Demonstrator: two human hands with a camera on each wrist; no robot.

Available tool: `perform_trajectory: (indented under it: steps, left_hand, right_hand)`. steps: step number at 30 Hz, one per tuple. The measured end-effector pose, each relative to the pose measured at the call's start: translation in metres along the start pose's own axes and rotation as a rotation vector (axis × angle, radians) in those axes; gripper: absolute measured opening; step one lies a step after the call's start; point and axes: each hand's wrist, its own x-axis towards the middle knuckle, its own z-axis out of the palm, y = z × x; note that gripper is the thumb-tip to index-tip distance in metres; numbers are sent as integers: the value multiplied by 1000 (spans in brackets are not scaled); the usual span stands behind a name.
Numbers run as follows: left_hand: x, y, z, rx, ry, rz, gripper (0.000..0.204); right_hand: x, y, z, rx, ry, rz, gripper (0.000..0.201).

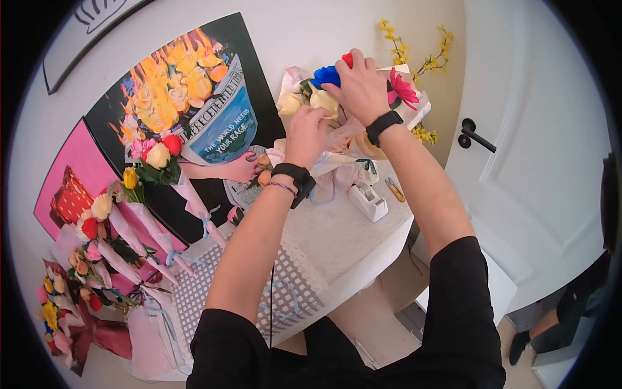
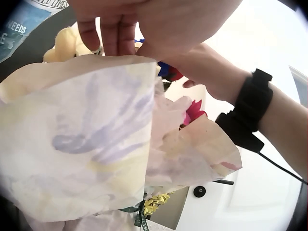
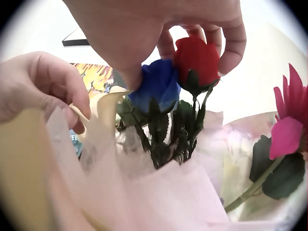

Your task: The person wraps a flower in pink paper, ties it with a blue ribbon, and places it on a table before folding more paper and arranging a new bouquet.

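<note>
A bouquet wrapped in pale, painted paper (image 2: 96, 139) stands at the wall end of the table. My right hand (image 1: 363, 87) reaches over it from above, thumb along the blue rose (image 3: 156, 86) and fingers curled around the red rose (image 3: 197, 62). Lower on the near side, my left hand (image 1: 308, 136) pinches the petal edge of a cream rose (image 1: 322, 102). In the left wrist view, its fingertips stand partly behind the paper's top edge. A magenta flower (image 1: 403, 89) rises on the bouquet's right. Pink inner paper (image 3: 163, 197) hides the lower stems.
A white tape dispenser (image 1: 369, 202) and orange-handled scissors (image 1: 394, 189) lie right of the bouquet. Several wrapped flowers (image 1: 139, 227) fill the table's left side, beside a checked cloth (image 1: 295, 285). Painted pictures (image 1: 214, 97) lean behind; yellow sprigs (image 1: 431, 61) stand near the door.
</note>
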Motion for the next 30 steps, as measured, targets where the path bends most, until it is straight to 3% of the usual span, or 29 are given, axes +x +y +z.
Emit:
perform_trajectory:
  steps: [1, 3, 6, 9, 12, 15, 19, 21, 24, 25, 27, 28, 29, 30]
  left_hand:
    - [0, 3, 2, 4, -5, 9, 15]
    - [2, 10, 6, -133, -2, 201, 17]
    - [7, 26, 6, -75, -29, 351, 20]
    - [7, 32, 7, -79, -14, 417, 23]
    - [4, 21, -5, -108, -125, 294, 23]
    - [4, 14, -22, -86, -213, 206, 19]
    - [4, 20, -35, -34, -78, 179, 16]
    - [7, 20, -38, 192, -34, 76, 18]
    - [4, 21, -36, 137, -21, -66, 30]
    - [4, 22, -35, 132, -15, -63, 30]
    - [2, 23, -32, -79, -158, 96, 42]
    - [0, 26, -31, -50, -247, 48, 46]
    - [-1, 28, -30, -58, -247, 52, 46]
    - [-2, 30, -30, -90, -185, 163, 45]
  right_hand:
    - [1, -1, 0, 41, -25, -21, 43]
    - [6, -3, -3, 96, -34, -35, 42]
    - [9, -7, -10, 301, -69, -34, 41]
    - [13, -4, -14, 414, -2, -141, 31]
    - [11, 9, -17, 556, -43, -61, 24]
    - [4, 18, -26, 470, 6, -55, 25]
    - [-3, 27, -36, 325, 33, -55, 29]
    - [-7, 28, -45, 247, 38, 12, 30]
    - [-12, 33, -49, 271, 73, 14, 32]
    - [-13, 36, -48, 265, 77, 9, 32]
    - [-16, 44, -44, 388, 123, 63, 33]
    - [-18, 49, -44, 381, 125, 61, 33]
    - [-19, 57, -43, 397, 133, 199, 35]
    - [-22, 64, -43, 412, 140, 337, 37]
